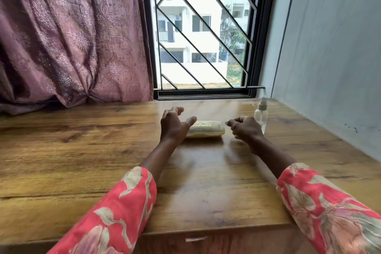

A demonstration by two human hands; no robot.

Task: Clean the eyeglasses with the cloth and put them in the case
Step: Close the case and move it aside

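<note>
A closed beige eyeglass case [208, 129] with yellow lettering lies on the wooden table [82, 150], toward the far middle. My left hand [175, 125] is at the case's left end, fingers spread, thumb resting over its top edge. A short way off the case's right end hovers my right hand [244, 129], fingers curled loosely and apart from the case, holding nothing. No eyeglasses or cloth are visible; the case hides whatever is inside.
A small clear spray bottle [261, 115] stands just behind my right hand. A mauve curtain [68, 37] hangs at the back left, a barred window [204, 31] at the back, a grey wall [334, 57] on the right.
</note>
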